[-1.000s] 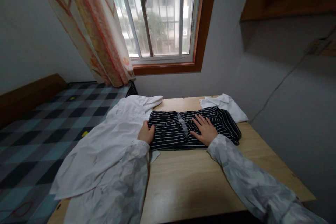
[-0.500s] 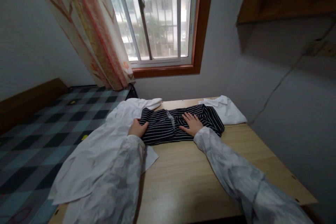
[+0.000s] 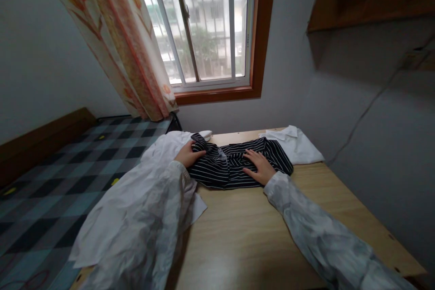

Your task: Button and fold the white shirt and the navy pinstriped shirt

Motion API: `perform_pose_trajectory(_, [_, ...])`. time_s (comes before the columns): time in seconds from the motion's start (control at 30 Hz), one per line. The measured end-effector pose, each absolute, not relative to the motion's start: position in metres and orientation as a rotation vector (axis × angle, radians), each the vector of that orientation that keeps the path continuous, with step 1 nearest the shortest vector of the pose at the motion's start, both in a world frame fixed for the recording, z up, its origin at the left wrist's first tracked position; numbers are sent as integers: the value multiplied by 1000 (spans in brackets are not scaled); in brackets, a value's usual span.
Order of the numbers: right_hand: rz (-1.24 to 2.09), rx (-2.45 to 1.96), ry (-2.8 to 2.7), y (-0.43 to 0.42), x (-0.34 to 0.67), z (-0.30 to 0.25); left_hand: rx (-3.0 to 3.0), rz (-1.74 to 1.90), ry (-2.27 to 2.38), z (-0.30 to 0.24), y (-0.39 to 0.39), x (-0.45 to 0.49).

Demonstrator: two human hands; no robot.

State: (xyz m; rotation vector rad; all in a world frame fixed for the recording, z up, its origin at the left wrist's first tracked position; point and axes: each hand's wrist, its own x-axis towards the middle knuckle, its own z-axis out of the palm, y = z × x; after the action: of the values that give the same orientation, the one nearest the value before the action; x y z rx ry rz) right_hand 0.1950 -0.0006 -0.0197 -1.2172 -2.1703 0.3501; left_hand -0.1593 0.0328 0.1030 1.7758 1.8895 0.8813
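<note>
A black garment with white stripes lies folded into a long shape across the far part of the wooden table. My left hand grips its left end, thumb on top, and that edge is lifted and curled; the fingers behind the cloth are partly hidden. Spread fingers of my right hand rest flat on the garment's right half. Beneath my left forearm is a loose white garment, spread over the table's left side.
A folded white garment sits at the far right corner of the table. To the left stands a bed with a checked cover. Beyond the table are a window and a curtain; a wooden shelf hangs upper right.
My left hand has moved up, raising and curling the left end of the striped garment, which lay flatter before. My right hand stays spread on the cloth, slightly farther right in view.
</note>
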Motion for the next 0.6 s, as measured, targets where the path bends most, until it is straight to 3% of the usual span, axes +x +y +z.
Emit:
perform_pose_trajectory(0.27, [769, -1103, -1621, -6, 219, -5, 1914, 721, 1464, 117, 73, -40])
perform_pose_trajectory(0.6, [1495, -1300, -872, 7, 232, 1, 1860, 616, 942, 53, 49, 61])
